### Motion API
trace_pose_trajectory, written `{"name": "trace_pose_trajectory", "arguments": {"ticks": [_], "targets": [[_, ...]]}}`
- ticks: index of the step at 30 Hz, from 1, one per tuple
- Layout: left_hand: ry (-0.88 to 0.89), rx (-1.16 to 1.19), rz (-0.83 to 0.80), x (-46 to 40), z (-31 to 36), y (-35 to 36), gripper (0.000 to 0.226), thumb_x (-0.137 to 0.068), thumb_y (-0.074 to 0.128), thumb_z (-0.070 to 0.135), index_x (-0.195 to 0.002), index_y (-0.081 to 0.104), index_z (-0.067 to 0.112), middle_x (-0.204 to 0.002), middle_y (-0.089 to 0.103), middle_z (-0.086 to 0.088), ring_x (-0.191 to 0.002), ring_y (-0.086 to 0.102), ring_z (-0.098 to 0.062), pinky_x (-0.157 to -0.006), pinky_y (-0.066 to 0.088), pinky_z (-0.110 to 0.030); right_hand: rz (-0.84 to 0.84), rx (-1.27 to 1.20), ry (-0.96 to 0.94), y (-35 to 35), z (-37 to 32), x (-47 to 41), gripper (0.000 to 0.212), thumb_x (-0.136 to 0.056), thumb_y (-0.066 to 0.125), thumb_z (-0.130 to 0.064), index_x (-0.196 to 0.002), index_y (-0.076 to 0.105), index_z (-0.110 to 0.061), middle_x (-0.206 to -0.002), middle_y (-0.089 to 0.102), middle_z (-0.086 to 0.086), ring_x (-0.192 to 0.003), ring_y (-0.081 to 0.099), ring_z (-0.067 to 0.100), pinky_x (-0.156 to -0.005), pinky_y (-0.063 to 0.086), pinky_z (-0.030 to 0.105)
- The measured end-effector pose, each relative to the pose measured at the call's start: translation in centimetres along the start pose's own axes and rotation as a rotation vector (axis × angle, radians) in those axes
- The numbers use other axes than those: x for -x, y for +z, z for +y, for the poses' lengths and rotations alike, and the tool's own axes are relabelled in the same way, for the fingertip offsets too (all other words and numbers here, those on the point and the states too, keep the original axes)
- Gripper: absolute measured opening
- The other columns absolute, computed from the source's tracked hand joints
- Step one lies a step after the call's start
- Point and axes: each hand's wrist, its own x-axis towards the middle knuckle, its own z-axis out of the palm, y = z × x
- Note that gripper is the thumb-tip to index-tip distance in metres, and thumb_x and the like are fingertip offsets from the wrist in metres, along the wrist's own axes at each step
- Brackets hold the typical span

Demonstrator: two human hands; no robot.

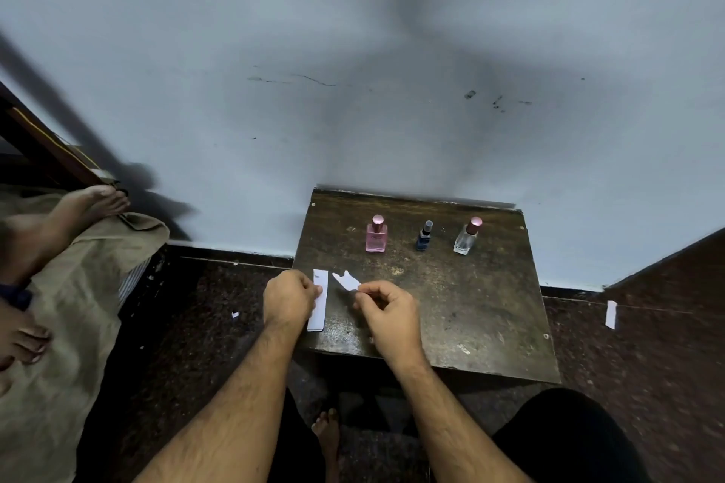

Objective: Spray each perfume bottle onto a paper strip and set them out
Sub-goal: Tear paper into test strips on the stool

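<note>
Bare hairy forearms, no sleeves; black trousers (569, 439), bare foot (327, 429).

Beyond the hands stand three bottles: a pink bottle (376, 237) with a rosy cap, a dark blue bottle (423, 238) with a grey cap, and a clear bottle (465, 239) with a rosy cap. The left hand (289, 298) holds a white strip (318, 310); the right hand (386, 312) holds a white scrap (347, 281). The table (470, 306) under them is dark mottled brown; the wall (353, 51) beyond is pale blue-grey.

Dark wooden table (490, 310) against pale blue wall (274, 51).
</note>
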Motion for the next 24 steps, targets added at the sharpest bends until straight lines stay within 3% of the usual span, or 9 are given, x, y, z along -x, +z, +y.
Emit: {"name": "trace_pose_trajectory", "arguments": {"ticks": [4, 7, 11, 14, 16, 20, 24], "targets": [[0.020, 0.100, 0.009, 1.3, 1.5, 0.2, 0.023, -0.089, 0.064, 0.022, -0.070, 0.069, 0.012, -0.060, 0.070, -0.004, -0.049, 0.064, -0.014, -0.056, 0.058, -0.029, -0.010, 0.020, -0.006, -0.3, 0.1, 0.3, 0.019, -0.082, 0.071, -0.013, -0.078, 0.072, -0.032, -0.073, 0.073, -0.009, -0.068, 0.069, 0.010, -0.064, 0.059, 0.033], [-0.113, 0.471, -0.146, 2.4, 2.8, 0.4, 0.031, -0.096, 0.056, 0.033, -0.084, 0.071, 0.010, -0.078, 0.073, -0.008, -0.057, 0.061, -0.013, -0.049, 0.047, -0.024, -0.011, 0.045, -0.039, -0.7, -0.1, 0.5, 0.018, -0.081, 0.071, -0.013, -0.081, 0.074, -0.031, -0.071, 0.072, -0.010, -0.063, 0.067, 0.008, -0.059, 0.057, 0.032], [-0.256, 0.759, -0.336, 3.9, 3.9, 0.2, 0.047, -0.092, 0.055, 0.053, -0.090, 0.070, 0.009, -0.056, 0.063, 0.003, -0.047, 0.053, -0.005, -0.047, 0.035, -0.020, -0.010, 0.098, -0.146, -1.7, -1.0, 1.0, 0.018, -0.080, 0.071, -0.008, -0.085, 0.077, -0.024, -0.073, 0.071, -0.015, -0.071, 0.067, 0.003, -0.068, 0.055, 0.024], [-0.271, 0.878, -0.419, 4.7, 4.5, -0.1, 0.059, -0.093, 0.043, 0.062, -0.084, 0.069, 0.009, -0.055, 0.061, 0.002, -0.046, 0.051, -0.006, -0.048, 0.034, -0.021, -0.023, 0.114, -0.170, -2.3, -1.4, 1.2, 0.017, -0.080, 0.072, -0.008, -0.088, 0.077, -0.022, -0.078, 0.072, -0.015, -0.075, 0.067, 0.001, -0.072, 0.054, 0.019], [-0.244, 0.883, -0.435, 5.2, 4.9, -0.4, 0.049, -0.094, 0.050, 0.055, -0.078, 0.066, 0.012, -0.055, 0.057, 0.002, -0.044, 0.049, -0.005, -0.047, 0.034, -0.020, -0.027, 0.124, -0.179, -2.7, -1.4, 1.2, 0.018, -0.079, 0.072, -0.008, -0.089, 0.077, -0.022, -0.079, 0.072, -0.016, -0.077, 0.067, -0.001, -0.073, 0.053, 0.017], [-0.148, 0.813, -0.388, 5.4, 5.1, -0.4, 0.021, -0.093, 0.063, 0.022, -0.073, 0.064, 0.014, -0.054, 0.054, 0.002, -0.043, 0.044, -0.003, -0.042, 0.028, -0.016, -0.074, 0.132, -0.177, -3.2, -1.6, 1.4, 0.025, -0.081, 0.068, -0.004, -0.096, 0.076, -0.022, -0.084, 0.072, -0.017, -0.080, 0.068, 0.000, -0.075, 0.053, 0.019], [-0.111, 0.764, -0.271, 4.8, 5.4, -0.7, 0.017, -0.091, 0.064, 0.020, -0.076, 0.068, 0.015, -0.063, 0.059, -0.002, -0.053, 0.049, -0.006, -0.047, 0.032, -0.019, -0.055, 0.107, -0.142, -4.1, -1.4, 1.1, 0.036, -0.082, 0.058, -0.003, -0.108, 0.070, -0.025, -0.089, 0.073, -0.010, -0.085, 0.070, 0.006, -0.081, 0.058, 0.031]]}}
